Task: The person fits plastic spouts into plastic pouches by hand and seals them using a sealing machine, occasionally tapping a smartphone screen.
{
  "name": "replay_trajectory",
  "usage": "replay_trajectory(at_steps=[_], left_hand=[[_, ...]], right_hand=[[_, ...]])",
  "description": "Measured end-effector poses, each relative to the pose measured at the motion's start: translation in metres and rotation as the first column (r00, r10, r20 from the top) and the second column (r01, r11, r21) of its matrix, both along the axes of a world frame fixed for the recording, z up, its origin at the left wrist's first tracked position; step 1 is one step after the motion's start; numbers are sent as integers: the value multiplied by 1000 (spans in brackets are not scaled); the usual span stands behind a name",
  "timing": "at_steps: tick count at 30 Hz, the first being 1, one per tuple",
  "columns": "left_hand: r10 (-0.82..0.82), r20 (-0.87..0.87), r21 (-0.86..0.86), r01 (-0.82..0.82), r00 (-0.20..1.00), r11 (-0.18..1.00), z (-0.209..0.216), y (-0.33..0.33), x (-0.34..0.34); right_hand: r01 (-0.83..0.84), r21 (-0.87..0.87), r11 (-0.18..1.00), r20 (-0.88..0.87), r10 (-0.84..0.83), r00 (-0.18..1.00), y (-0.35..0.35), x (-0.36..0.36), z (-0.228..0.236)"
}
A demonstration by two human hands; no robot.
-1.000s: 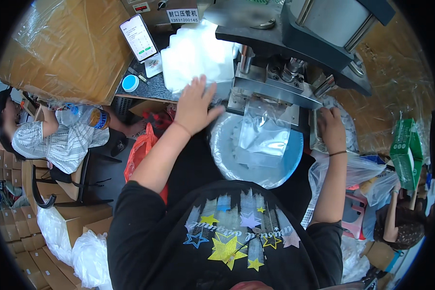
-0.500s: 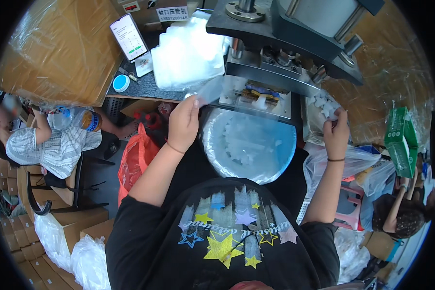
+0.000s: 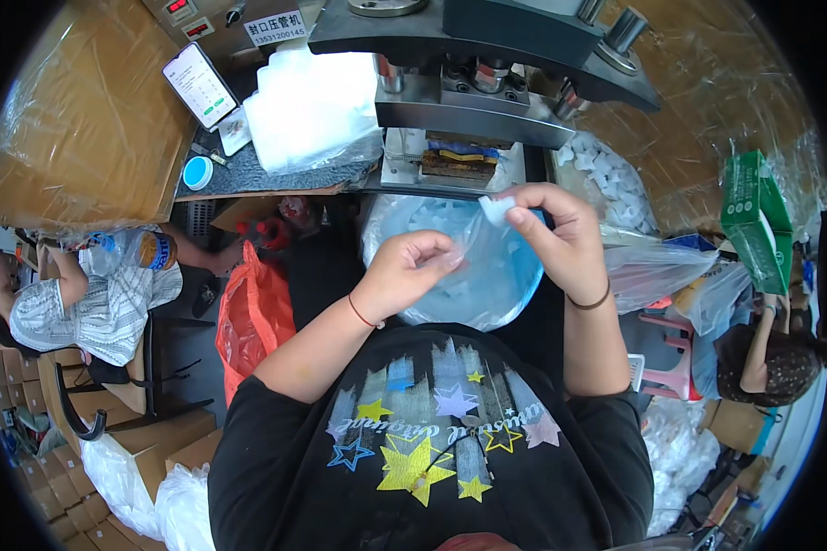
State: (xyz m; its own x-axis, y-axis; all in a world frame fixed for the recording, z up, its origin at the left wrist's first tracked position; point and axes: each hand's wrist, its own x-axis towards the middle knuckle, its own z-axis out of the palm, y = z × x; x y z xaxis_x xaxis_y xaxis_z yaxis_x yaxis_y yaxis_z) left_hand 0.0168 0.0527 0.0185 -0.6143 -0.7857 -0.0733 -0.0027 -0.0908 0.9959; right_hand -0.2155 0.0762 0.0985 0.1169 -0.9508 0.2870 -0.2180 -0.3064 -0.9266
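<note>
Over the plastic-lined round tub point(image 3: 515, 308) my two hands are close together. My left hand point(image 3: 402, 275) pinches a thin clear plastic bag point(image 3: 471, 241) between thumb and fingers. In my right hand point(image 3: 565, 241) is a small white plastic fitting point(image 3: 497, 209), gripped by thumb and forefinger at the bag's far end. Whether the fitting is inside the bag's opening or only against it, I cannot tell. Pale translucent pieces lie in the tub. Just beyond stands a metal press point(image 3: 473, 115), with a wood-like and blue-and-yellow block point(image 3: 459, 165) on its lower plate.
A stack of clear bags point(image 3: 312, 115) lies left of the press, beside a phone point(image 3: 200, 84) and a blue-lidded jar point(image 3: 198, 173). Several white fittings point(image 3: 608, 179) fill a container at right. A red bag point(image 3: 255, 317) hangs at left. People sit on both sides.
My left hand has brought a bag from beside the press toward me, over the tub. My right hand has come left from the fittings container with a white fitting. The view has shifted.
</note>
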Motion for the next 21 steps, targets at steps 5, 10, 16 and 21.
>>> replay_trajectory(at_steps=[5, 10, 16, 21], left_hand=[[-223, -162, 197, 253, 961, 947, -1, 7, -7], [-239, -311, 434, 361, 920, 825, -3, 11, -12], [-88, -180, 538, 173, 980, 825, -8, -21, -11], [63, -212, 509, 56, 975, 859, -8, -55, -9]], right_hand=[[-13, 83, 996, -287, 37, 957, 2, -21, 7], [-19, 118, 993, -218, 45, 975, -10, -26, 2], [328, -336, 883, -895, -408, 180, -36, -128, -44], [442, -227, 868, -866, -388, 316, -47, -111, -57]])
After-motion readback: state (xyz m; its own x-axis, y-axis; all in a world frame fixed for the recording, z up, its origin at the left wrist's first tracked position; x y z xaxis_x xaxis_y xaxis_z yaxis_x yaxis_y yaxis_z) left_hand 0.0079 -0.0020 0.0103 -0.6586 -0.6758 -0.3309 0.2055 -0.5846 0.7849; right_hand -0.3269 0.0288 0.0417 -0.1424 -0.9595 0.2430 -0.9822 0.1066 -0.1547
